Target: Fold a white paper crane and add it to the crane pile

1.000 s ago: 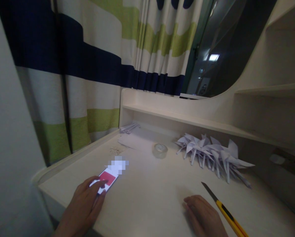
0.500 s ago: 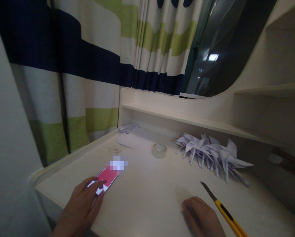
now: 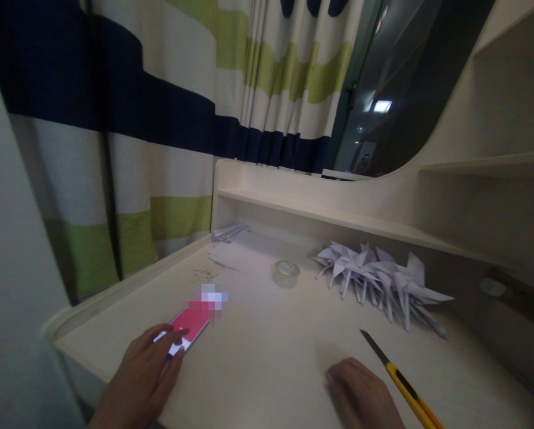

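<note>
A phone (image 3: 190,322) with a lit red screen lies flat on the pale desk (image 3: 267,363). My left hand (image 3: 144,375) rests at its near end, one finger touching the screen. My right hand (image 3: 360,396) lies flat on the desk, fingers apart, holding nothing. Just right of it lies a yellow utility knife (image 3: 403,384) with its blade extended, pointing away from me.
A pile of folded white paper shapes (image 3: 378,280) sits at the back right. A roll of clear tape (image 3: 286,273) stands mid-desk, with paper sheets (image 3: 235,253) and strips (image 3: 228,232) behind it. A low shelf (image 3: 338,220) and a striped curtain (image 3: 159,119) rise behind.
The phone's screen has turned more fully red under my left finger. The view has drifted slightly. My right hand stays flat on the desk.
</note>
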`<state>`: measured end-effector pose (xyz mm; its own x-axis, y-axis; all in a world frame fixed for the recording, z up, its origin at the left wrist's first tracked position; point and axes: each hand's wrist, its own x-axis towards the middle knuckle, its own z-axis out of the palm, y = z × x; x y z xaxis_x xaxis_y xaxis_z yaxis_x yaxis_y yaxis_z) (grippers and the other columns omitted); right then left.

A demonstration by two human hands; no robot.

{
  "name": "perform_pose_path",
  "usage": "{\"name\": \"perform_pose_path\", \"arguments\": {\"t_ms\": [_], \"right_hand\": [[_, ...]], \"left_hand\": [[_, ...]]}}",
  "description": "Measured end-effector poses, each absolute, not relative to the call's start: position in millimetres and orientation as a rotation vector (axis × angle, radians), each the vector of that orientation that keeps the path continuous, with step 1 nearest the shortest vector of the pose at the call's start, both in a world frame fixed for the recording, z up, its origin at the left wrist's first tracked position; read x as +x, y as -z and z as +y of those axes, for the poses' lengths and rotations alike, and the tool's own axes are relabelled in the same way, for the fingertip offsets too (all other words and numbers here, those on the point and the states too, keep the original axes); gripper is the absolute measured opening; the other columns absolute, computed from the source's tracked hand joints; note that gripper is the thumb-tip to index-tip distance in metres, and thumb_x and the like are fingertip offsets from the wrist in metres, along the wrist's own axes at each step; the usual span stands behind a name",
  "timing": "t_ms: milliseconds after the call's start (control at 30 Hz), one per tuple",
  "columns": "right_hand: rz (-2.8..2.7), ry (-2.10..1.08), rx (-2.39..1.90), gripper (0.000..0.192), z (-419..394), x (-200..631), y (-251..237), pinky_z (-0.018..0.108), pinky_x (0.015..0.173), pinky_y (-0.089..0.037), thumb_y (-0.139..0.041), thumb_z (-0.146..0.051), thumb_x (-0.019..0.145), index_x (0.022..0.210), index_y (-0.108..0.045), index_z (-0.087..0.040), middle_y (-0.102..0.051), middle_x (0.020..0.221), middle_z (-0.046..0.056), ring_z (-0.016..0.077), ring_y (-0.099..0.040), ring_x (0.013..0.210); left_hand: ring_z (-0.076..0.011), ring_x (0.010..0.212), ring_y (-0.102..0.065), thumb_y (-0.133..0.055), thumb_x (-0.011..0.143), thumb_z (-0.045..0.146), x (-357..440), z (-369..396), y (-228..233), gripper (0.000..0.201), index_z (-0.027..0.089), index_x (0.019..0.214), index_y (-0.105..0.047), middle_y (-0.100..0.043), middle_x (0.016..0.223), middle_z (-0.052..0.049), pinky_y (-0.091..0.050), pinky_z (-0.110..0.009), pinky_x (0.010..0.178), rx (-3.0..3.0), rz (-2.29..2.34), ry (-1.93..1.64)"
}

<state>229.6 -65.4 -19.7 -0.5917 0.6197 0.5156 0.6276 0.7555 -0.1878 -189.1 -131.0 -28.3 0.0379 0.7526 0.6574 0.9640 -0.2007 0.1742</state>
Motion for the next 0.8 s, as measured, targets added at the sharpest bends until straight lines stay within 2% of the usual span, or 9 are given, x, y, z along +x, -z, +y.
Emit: {"name": "perform_pose_path", "arguments": {"t_ms": [800], "right_hand": [[-2.397, 0.015, -0.958, 0.013, -65.0, 228.0, 20.3, 0.027, 0.063, -0.046, -0.044, -0.018, 0.093, 0.084, -0.054, -0.020, -0.059, 0.074, 0.003, 0.0161, -0.059, 0.069]], "left_hand": [[-0.0268, 0.103, -0.061, -0.051, 0.089, 0.038, -192.8, -127.1, 31.1, 0.027, 0.023, 0.111, -0.058, -0.065, 0.107, -0.008, -0.051, -0.042, 0.088, -2.041, -1.821, 0.938]]}}
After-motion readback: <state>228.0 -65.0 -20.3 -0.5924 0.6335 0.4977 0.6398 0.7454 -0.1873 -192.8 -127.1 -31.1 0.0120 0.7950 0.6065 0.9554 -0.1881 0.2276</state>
